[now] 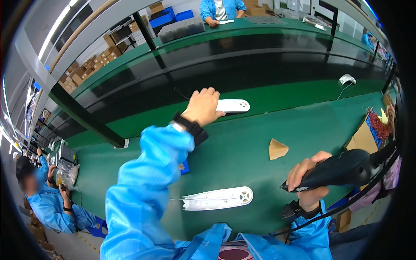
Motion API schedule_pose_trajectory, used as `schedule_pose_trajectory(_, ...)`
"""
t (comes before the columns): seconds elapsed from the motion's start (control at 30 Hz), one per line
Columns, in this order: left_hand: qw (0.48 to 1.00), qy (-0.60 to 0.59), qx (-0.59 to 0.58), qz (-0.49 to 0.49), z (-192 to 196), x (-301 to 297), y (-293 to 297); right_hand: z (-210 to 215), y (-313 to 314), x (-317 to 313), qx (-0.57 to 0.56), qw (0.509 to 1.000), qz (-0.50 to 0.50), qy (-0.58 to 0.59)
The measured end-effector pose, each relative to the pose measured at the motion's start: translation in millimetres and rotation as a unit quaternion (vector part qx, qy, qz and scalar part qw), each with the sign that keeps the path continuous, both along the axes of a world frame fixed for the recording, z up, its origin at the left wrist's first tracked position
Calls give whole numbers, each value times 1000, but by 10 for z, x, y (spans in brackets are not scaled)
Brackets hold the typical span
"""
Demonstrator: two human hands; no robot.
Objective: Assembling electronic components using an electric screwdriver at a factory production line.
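Note:
Stretched out across the bench, my left hand (203,105) has its fingers closed over one end of a long white plastic shell (233,105). The shell's rounded end, with a round pattern of openings, sticks out to the right of the hand. At the right, my right hand (303,173) grips a black power screwdriver (340,170), its tip pointing left over the bench. A second white plastic shell (216,199) lies on the green mat in front of me, a thin wire along it. Neither hand touches this one.
A torn piece of brown cardboard (277,149) lies between my hands. Beside my left sleeve is a small blue tray (184,167). The far side has a dark conveyor belt (268,54) and a small white device (347,79). A cardboard box (362,138) stands right; co-workers sit left and opposite.

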State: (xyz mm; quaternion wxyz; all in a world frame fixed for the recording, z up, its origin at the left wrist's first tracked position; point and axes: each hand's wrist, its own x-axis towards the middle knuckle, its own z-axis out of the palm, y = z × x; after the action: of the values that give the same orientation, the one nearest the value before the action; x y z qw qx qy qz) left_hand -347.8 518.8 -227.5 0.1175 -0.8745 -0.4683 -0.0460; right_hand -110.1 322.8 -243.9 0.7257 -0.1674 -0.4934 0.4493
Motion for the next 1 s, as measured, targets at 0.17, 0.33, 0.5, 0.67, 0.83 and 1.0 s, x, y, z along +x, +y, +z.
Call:
schedule_pose_trajectory(0.17,968,34,-218,117,-479,192,625,-27,65,48,-15,1000,7,-11)
schedule_pose_trajectory(0.33,987,23,-138,73,-410,281,491,-41,73,80,-26,999,37,3)
schedule_pose_trajectory(0.5,965,-159,-82,-192,225,306,-489,-101,77,123,-55,997,-17,-58)
schedule_pose_trajectory(0.67,971,-157,-162,-84,325,-225,-1928,-57,35,-24,-92,994,55,-21)
schedule_pose_trajectory(0.83,973,-206,79,61,-169,-745,-1999,-99,20,-254,-82,995,43,-21)
schedule_pose_trajectory(1.0,985,-115,-50,122,-501,-1232,-1411,-104,36,-384,-61,989,121,51)
